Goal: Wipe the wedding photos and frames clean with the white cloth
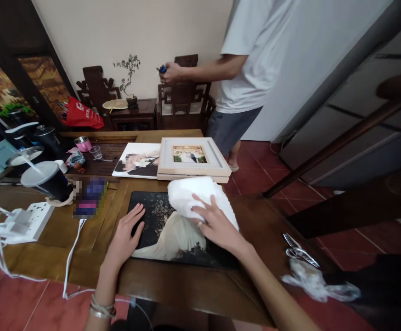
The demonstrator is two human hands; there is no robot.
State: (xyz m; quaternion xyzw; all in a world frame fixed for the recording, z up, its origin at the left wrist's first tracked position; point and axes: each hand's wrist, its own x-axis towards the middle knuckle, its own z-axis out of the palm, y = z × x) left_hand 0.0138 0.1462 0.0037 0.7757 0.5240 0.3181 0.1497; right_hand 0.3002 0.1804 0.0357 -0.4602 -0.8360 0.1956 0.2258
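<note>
A dark photo panel (183, 239) showing a pale gown lies flat on the wooden table before me. My left hand (126, 234) rests on its left edge, fingers stretched out, holding nothing. On the panel's upper right lies a white towel (189, 193). My right hand (214, 218) presses down on this towel with its fingers spread over the cloth, a ring on one finger. The towel hides the panel's upper right corner. Just beyond, a light wooden picture frame (193, 156) lies stacked on another, beside a white-edged photo print (136, 161).
Left stand a lidded black cup (45, 179), a phone (92, 197) and a white power strip (31, 223) with loose cables. Scissors (300, 252) and clear plastic wrap (313, 280) lie at right. Across the table a person (251, 59) stands holding a small dark object.
</note>
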